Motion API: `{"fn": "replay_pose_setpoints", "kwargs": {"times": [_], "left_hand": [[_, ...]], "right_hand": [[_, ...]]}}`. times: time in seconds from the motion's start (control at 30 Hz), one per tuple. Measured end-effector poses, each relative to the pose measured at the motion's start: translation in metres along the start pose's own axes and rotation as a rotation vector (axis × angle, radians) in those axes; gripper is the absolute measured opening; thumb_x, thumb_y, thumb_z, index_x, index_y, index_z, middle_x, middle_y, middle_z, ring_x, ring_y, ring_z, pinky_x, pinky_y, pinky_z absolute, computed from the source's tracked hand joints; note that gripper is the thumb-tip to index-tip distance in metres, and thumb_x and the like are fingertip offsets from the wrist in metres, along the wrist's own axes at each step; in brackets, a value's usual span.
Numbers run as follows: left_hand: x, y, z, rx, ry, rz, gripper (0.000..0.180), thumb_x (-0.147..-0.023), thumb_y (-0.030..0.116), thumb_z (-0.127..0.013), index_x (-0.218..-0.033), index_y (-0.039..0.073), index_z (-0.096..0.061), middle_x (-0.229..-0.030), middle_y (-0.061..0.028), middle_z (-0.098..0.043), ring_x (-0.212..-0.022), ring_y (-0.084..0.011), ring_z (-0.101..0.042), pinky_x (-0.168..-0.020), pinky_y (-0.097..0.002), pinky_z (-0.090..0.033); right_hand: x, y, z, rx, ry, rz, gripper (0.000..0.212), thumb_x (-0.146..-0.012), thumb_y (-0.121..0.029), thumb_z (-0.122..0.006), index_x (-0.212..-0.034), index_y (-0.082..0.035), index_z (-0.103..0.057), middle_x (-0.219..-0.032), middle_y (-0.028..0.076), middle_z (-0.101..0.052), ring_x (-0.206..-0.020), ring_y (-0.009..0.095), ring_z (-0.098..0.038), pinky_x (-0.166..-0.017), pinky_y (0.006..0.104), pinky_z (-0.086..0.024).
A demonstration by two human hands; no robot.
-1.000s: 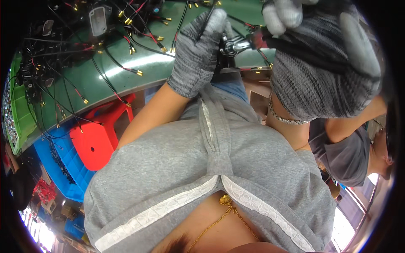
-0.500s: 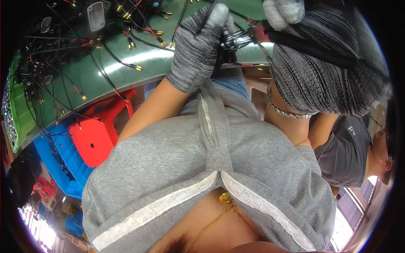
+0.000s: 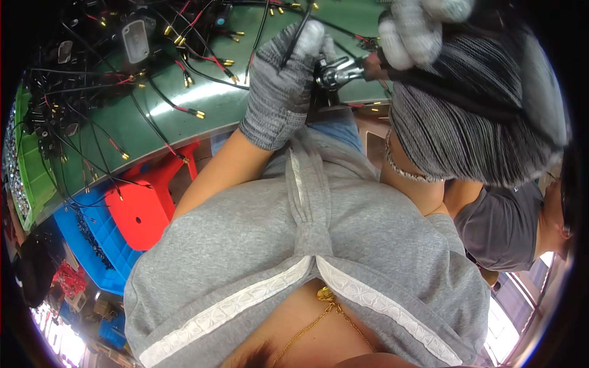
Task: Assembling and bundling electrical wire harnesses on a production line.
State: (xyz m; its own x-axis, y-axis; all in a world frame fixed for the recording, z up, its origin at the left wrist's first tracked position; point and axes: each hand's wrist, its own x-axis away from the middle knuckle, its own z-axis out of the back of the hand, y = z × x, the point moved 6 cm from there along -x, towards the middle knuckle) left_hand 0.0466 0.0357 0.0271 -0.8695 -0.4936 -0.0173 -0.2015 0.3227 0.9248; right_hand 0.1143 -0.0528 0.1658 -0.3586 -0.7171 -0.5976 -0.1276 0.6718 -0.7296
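Left fingers: on the gloved left hand (image 3: 276,92), just left of the metal head (image 3: 338,72); bent closed, thumb against a thin black lead (image 3: 296,40). Whatever else they grip is hidden from us.
Right fingers: on the gloved right hand (image 3: 472,122), right of the metal head; we see them curled around the dark handle of the hand tool (image 3: 429,84). Blurred, so we cannot tell how hard they squeeze.
Hand tool: reaches leftward from the right hand, its metal head close against the left fingers.
Progress: we judge one piece to be mid-work, the tool being up at it; no finished joint shows there.
Loose leads (image 3: 185,110): many, left of the metal head on the green worktop (image 3: 224,110), ending in gold connectors (image 3: 200,115). Done or waiting, we cannot say.
Housing: grey rectangular face (image 3: 136,42), farther left of the metal head.
Surrounds: red stool (image 3: 140,214) and blue tray (image 3: 110,233) below left of the metal head; co-worker's dark sleeve (image 3: 503,224) below right.
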Motion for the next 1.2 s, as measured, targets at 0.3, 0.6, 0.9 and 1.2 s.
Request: {"fn": "replay_pose_setpoints", "kwargs": {"times": [0.3,0.6,0.9,1.2], "left_hand": [[0.002,-0.005,-0.005,0.09,-0.074,0.169,0.038,-0.099,0.035,-0.054,-0.082,0.003,-0.064,-0.069,-0.0012,-0.062,-0.062,-0.0078,-0.058,-0.059,-0.0233,-0.047],[0.002,0.011,-0.003,-0.299,-0.059,-0.23,0.038,-0.1,0.037,-0.052,-0.086,0.004,-0.066,-0.072,-0.0035,-0.063,-0.066,-0.0113,-0.059,-0.063,-0.028,-0.047],[0.003,-0.002,-0.001,0.141,-0.056,0.113,0.036,-0.1,0.036,-0.053,-0.089,0.003,-0.063,-0.07,-0.0026,-0.059,-0.061,-0.0099,-0.058,-0.054,-0.0257,-0.047],[0.003,-0.006,0.001,0.18,-0.06,0.115,0.029,-0.099,0.028,-0.055,-0.085,0.002,-0.059,-0.071,-0.002,-0.059,-0.057,-0.0099,-0.057,-0.051,-0.0272,-0.048]], "right_hand": [[0.005,-0.015,0.007,-0.015,-0.017,0.048,0.049,-0.093,-0.014,-0.059,-0.138,-0.005,-0.042,-0.103,0.017,-0.056,-0.084,0.025,-0.062,-0.072,0.0359,-0.055],[0.005,-0.005,0.013,0.016,0.073,0.04,0.05,-0.092,-0.013,-0.059,-0.138,-0.005,-0.042,-0.103,0.017,-0.056,-0.084,0.025,-0.062,-0.071,0.0353,-0.055],[-0.002,0.001,0.018,0.081,0.137,0.011,0.051,-0.091,-0.013,-0.06,-0.138,-0.005,-0.042,-0.103,0.016,-0.056,-0.083,0.024,-0.061,-0.071,0.0347,-0.055],[-0.012,0.01,0.028,0.151,0.197,-0.055,0.052,-0.091,-0.012,-0.061,-0.139,-0.006,-0.041,-0.102,0.016,-0.056,-0.083,0.024,-0.061,-0.07,0.034,-0.055]]}}
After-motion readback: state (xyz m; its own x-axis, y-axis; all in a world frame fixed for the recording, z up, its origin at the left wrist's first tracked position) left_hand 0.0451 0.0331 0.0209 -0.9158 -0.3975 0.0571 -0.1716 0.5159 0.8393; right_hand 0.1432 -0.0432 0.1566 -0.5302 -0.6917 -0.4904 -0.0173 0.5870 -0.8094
